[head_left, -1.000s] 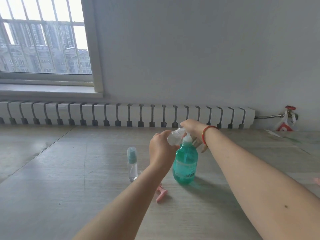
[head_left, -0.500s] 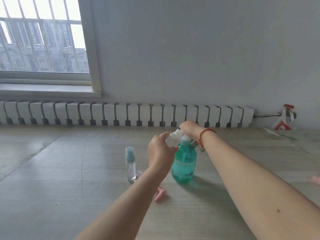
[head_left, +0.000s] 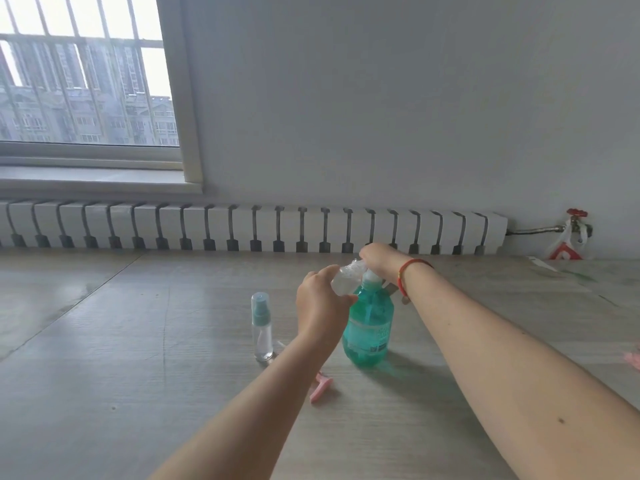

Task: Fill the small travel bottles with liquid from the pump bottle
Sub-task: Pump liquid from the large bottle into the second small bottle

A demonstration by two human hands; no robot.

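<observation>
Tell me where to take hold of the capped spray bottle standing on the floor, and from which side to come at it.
Grip the capped spray bottle round its clear, straight body below the teal cap, coming from its left. It stands upright and apart, a slim cylinder suited to a side grip. On its right are the left hand and the pump bottle, likely in the way.
</observation>
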